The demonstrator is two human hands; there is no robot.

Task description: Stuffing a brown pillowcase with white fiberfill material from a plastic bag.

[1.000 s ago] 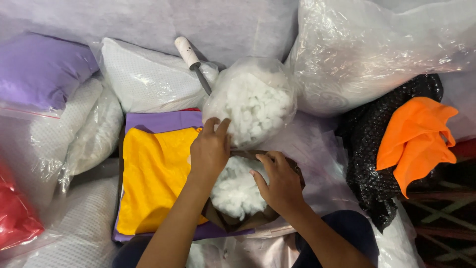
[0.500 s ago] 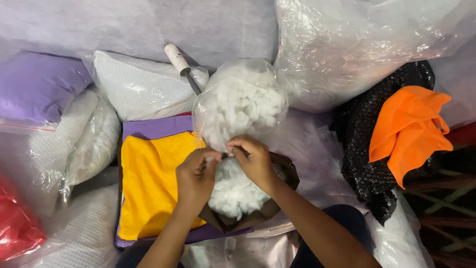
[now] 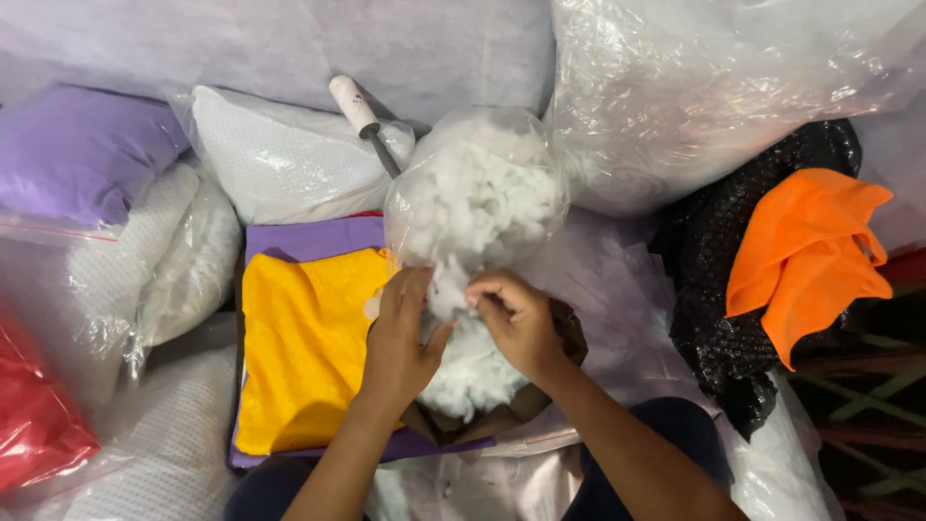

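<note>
White stuffing (image 3: 471, 367), centre near, heaped in a brown fabric shell (image 3: 569, 338).
Left hand (image 3: 400, 338) and right hand (image 3: 516, 323) meet at the heap's far edge, fingers curled shut, pinching a tuft between them; the heap lies just nearer than both. Clear stuffing bag (image 3: 477, 193) directly beyond. Yellow cloth (image 3: 304, 347) left; white-handled tool (image 3: 362, 116) far; orange cloth (image 3: 805, 256) right.

Pale lilac sheet (image 3: 193, 39) behind, evenly lit
</note>
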